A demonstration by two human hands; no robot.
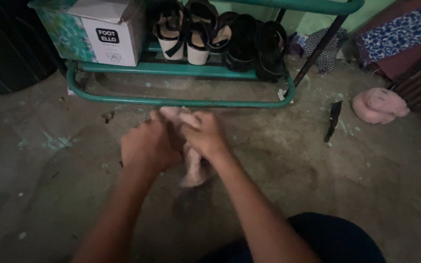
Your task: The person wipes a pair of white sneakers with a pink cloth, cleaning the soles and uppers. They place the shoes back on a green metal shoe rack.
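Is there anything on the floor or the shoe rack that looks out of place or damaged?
Yes. One pink fluffy slipper lies alone on the concrete floor right of the green shoe rack, while both hands, left hand and right hand, hold a similar pink fluffy item. A dark flat strip lies loose nearby. Green paint specks mark the floor.

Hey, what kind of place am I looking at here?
Probably a home entryway or storage corner: a green metal shoe rack holds black and white sandals and a white cardboard shoebox on a bare concrete floor. Both hands grip a fluffy pink slipper.
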